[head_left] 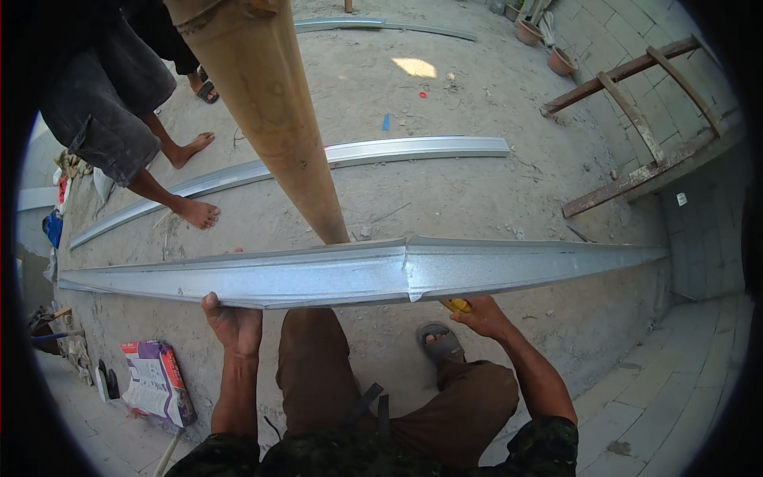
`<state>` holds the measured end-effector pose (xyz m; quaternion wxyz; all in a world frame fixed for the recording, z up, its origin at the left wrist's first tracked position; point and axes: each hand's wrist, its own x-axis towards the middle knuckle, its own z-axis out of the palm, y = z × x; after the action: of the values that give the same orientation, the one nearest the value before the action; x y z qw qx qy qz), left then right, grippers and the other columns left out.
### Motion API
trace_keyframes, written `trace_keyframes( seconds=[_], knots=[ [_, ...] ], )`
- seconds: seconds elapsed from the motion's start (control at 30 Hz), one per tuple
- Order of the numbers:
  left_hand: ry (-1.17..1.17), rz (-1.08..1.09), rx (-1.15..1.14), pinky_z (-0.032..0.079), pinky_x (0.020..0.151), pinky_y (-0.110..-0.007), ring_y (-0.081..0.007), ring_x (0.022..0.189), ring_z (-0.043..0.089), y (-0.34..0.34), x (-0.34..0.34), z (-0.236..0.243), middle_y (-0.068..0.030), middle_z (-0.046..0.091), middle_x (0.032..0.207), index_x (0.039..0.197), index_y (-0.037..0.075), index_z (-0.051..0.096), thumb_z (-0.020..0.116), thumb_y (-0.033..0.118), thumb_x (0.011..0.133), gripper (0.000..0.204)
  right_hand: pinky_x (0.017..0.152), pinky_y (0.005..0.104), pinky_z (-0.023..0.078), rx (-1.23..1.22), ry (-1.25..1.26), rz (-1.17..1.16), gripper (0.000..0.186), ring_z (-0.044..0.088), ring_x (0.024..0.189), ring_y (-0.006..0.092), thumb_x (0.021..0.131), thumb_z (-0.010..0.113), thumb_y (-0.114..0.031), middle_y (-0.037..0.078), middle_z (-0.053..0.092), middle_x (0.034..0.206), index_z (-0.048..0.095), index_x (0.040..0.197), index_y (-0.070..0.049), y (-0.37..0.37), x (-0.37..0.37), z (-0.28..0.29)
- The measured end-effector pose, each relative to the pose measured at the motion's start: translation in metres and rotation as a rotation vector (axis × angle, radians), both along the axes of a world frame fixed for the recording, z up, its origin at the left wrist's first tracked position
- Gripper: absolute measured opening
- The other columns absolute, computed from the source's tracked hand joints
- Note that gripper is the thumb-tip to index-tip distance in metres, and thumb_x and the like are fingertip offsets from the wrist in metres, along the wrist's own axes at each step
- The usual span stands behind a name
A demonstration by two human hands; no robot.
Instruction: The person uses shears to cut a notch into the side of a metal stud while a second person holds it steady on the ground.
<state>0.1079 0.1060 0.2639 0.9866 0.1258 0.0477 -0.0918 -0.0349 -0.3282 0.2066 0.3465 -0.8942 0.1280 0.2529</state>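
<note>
A long silvery metal channel (334, 274) lies crosswise in front of me, bent or cut at a seam near its middle. My left hand (237, 324) is closed around its lower edge left of that seam, the thumb in front and most fingers hidden behind. Just right of the seam, under the lower edge, my right hand (485, 316) grips a yellow-handled tool (458, 305). Most of that tool is hidden behind the channel and my fingers, so its exact kind does not show.
A thick bamboo post (278, 119) stands just beyond the channel. Another metal channel (421, 149) lies on the dusty ground. Barefoot, a person (111, 103) stands at the far left. At right a wooden frame (636, 127) leans near the block wall; a printed sack (159, 381) sits lower left.
</note>
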Motion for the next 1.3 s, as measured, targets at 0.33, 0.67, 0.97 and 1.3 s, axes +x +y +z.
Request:
trace_keyframes(
  seconds=[0.33,0.67,0.97,1.3],
  knots=[
    [0.029,-0.105,-0.044,0.021,0.12,-0.047,-0.0302,0.136,0.04,0.013,-0.01,-0.004,-0.016,0.046,0.143,0.138,0.003,0.044,0.075,0.006,0.071,0.074,0.067,0.044,0.049,-0.267,0.047,-0.338,0.035,0.065,0.073,0.0369,0.076,0.078,-0.024,0.025,0.064,0.078,0.061,0.086,0.005,0.028,-0.084,0.136],
    [0.025,-0.07,0.003,0.024,0.12,-0.049,-0.0281,0.138,0.039,0.027,-0.029,-0.034,-0.0122,0.049,0.142,0.138,0.01,0.046,0.076,0.009,0.069,0.075,0.065,0.0377,0.045,-0.047,0.218,-0.425,0.034,0.055,0.068,0.021,0.081,0.075,-0.024,0.016,0.059,0.075,0.06,0.086,0.005,0.075,-0.088,0.193],
    [0.082,-0.048,0.121,0.025,0.119,-0.049,-0.0276,0.139,0.037,0.045,-0.066,-0.072,-0.0126,0.04,0.149,0.144,0.007,0.038,0.072,0.019,0.073,0.08,0.068,0.0381,0.046,0.098,0.371,-0.491,0.043,0.057,0.071,0.0229,0.083,0.072,-0.034,0.017,0.061,0.078,0.059,0.089,0.006,0.118,-0.147,0.153],
    [0.083,-0.07,0.141,0.03,0.117,-0.049,-0.0293,0.137,0.04,0.044,-0.065,-0.053,-0.014,0.043,0.146,0.143,0.006,0.037,0.074,0.017,0.072,0.081,0.06,0.0311,0.042,0.278,0.18,-0.634,0.033,0.047,0.066,0.0123,0.082,0.074,-0.025,0.006,0.053,0.071,0.057,0.084,0.003,0.158,-0.169,0.134]
  ],
)
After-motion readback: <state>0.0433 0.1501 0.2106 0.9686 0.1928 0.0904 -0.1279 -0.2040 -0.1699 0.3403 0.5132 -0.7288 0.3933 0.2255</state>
